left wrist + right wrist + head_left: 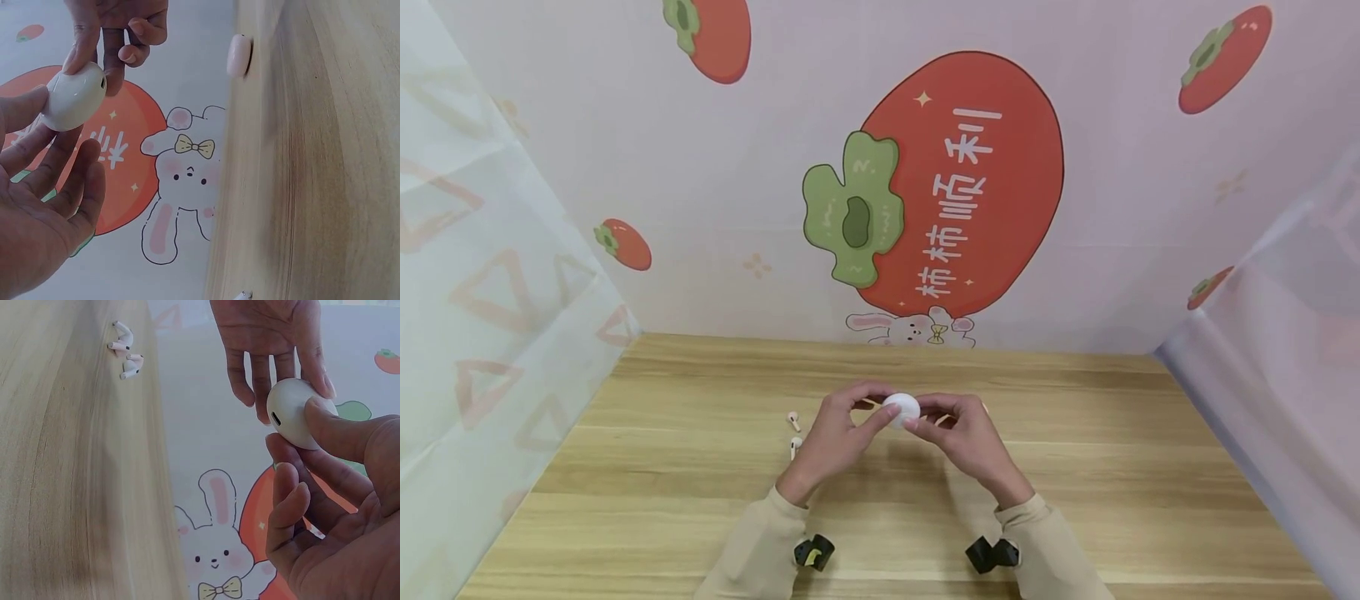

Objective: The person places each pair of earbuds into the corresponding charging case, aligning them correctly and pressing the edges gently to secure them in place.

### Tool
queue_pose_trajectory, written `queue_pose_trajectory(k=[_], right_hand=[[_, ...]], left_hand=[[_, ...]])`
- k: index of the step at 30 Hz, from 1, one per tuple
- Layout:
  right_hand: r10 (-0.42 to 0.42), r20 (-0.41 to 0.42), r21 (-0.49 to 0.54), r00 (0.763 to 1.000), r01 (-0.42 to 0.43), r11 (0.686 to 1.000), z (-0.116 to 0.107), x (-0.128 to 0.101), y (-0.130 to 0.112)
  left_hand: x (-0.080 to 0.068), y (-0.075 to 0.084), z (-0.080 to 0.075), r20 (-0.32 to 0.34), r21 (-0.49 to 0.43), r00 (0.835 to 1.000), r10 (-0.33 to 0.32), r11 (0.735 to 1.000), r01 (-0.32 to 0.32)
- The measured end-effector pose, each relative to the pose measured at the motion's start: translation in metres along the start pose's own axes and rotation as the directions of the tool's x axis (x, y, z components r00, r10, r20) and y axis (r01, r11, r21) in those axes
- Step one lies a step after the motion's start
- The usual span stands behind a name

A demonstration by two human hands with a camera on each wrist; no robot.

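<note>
Both your left hand (pixel 838 433) and right hand (pixel 958 433) pinch the closed case (pixel 901 409) mid-frame; steady it before reaching the earbuds (pixel 794 433) lying left.

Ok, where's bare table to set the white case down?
Bare wood lies right of the right hand toward the table edge, and beyond both hands to the backdrop. The crowded spot is by the left hand, where two earbuds lie.

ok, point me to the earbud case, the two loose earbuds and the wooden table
earbud case (pixel 902 409), head view: white shell between both hands' fingertips.
loose earbuds (pixel 127 353), right wrist view: the gap-side stem of the pair lying on the wood.
wooden table (pixel 1120 467), head view: bare top right of the hands.
</note>
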State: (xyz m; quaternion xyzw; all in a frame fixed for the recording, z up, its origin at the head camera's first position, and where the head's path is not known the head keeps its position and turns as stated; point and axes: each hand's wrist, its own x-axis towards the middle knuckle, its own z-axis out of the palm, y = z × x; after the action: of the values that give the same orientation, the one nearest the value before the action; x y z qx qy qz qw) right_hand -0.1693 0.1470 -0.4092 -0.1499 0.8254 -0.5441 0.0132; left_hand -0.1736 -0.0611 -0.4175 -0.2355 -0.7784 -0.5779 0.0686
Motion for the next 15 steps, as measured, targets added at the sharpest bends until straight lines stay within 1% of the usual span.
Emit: queue_pose_trajectory(k=[7, 15], right_hand=[[-0.001, -0.001, 0.016, 1.0, 0.001, 1.0, -0.0003, -0.0007, -0.0023], [-0.009, 0.006, -0.008, 1.0, 0.009, 1.0, 0.0003, -0.0009, -0.0035]], left_hand=[[-0.0001, 0.0022, -0.0003, 0.002, 0.02, 1.0, -0.005, 1.0, 0.005], [0.0009, 0.003, 0.0007, -0.009, 0.022, 1.0, 0.01, 1.0, -0.01]])
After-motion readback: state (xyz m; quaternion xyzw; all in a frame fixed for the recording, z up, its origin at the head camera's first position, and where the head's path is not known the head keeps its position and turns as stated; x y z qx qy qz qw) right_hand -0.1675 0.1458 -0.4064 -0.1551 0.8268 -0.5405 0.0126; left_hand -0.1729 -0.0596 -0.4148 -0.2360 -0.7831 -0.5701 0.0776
